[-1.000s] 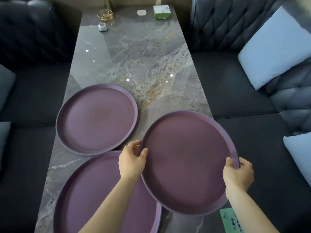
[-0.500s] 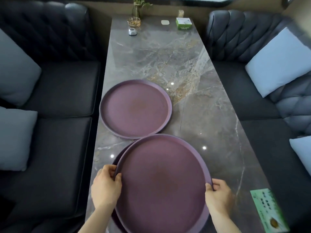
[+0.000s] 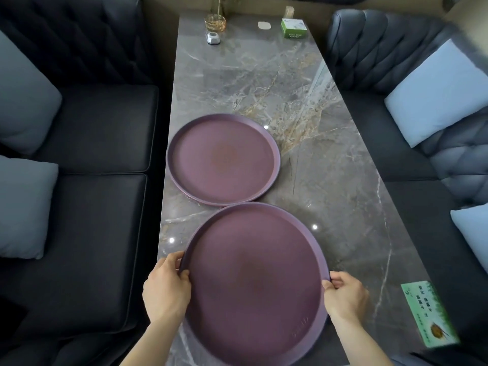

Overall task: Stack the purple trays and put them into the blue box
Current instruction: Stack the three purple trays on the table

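Observation:
A round purple tray [image 3: 253,281] lies at the near end of the grey marble table [image 3: 330,167], on top of a second tray that it hides almost fully. My left hand [image 3: 166,289] grips its left rim and my right hand [image 3: 346,297] grips its right rim. Another purple tray [image 3: 223,159] rests flat on the table just beyond, its near edge almost touching the held one. No blue box is in view.
A green card [image 3: 427,313] lies at the table's near right edge. At the far end stand a glass vase [image 3: 215,21], a small white device [image 3: 213,38], a white pad [image 3: 264,25] and a green box [image 3: 293,27]. Dark sofas with pale cushions [image 3: 435,91] flank the table.
Both hands carried the tray from the right side of the table leftward and lowered it onto the near tray, which is now covered.

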